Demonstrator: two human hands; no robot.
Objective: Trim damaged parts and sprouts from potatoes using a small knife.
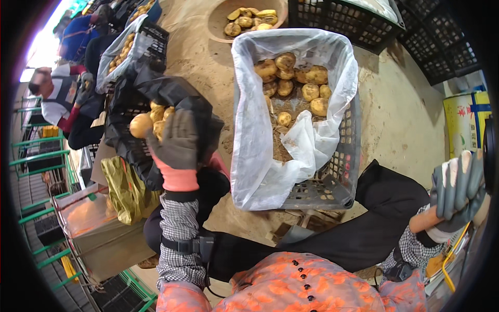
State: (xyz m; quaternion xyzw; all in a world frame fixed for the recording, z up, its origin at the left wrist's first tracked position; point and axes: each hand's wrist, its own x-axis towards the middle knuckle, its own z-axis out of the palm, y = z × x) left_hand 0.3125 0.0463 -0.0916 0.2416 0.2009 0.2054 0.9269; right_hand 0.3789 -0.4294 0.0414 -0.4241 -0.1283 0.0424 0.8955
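My left hand [179,143], in a grey glove with a pink cuff, reaches over a black-lined crate [130,104] at the left. It rests among several potatoes, and one large round potato [141,125] lies just beside its fingers. Whether the fingers close on a potato is hidden by the glove's back. My right hand [458,190], in a grey and white glove, is raised at the far right edge, fingers curled around something I cannot make out. Between my hands stands a grey crate [332,182] lined with a white plastic bag [254,156], holding several potatoes [291,78] at its far end.
A round basin [218,23] of potatoes sits on the dirt floor at the top. Empty black crates [364,21] stand at the top right. Another white-lined crate [125,52] of potatoes is at the upper left, near a seated person [62,99]. A yellow bag [125,190] lies at left.
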